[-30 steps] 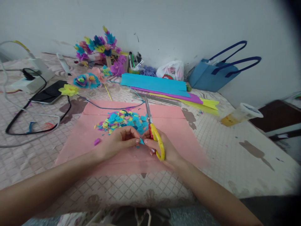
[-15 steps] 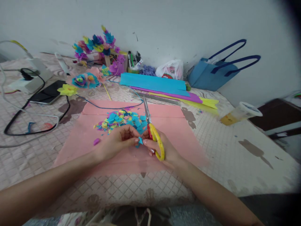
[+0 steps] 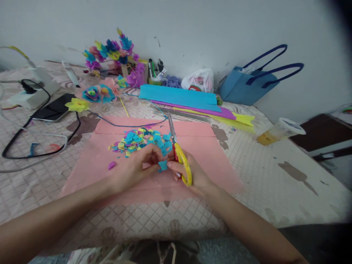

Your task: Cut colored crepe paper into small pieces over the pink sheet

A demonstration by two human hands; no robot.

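My right hand (image 3: 189,172) grips yellow-handled scissors (image 3: 177,150), blades closed and pointing away from me, and its fingertips also pinch a small blue paper piece (image 3: 162,165). My left hand (image 3: 134,167) is curled with its fingertips on the same blue piece. Both hands hover over a large pink paper sheet (image 3: 110,161). Just beyond them lies a heap of blue, yellow and purple paper scraps (image 3: 140,140).
Blue, purple and yellow paper sheets (image 3: 178,96) lie behind. Paper flowers (image 3: 110,51) and a pen cup stand by the wall. A phone (image 3: 52,108), cables and a charger are at left. A blue bag (image 3: 247,86) and a tipped plastic cup (image 3: 277,132) are at right.
The blue piece between my fingertips has unfolded wider. The view has shifted slightly left; hands and scissors stay in the same place.
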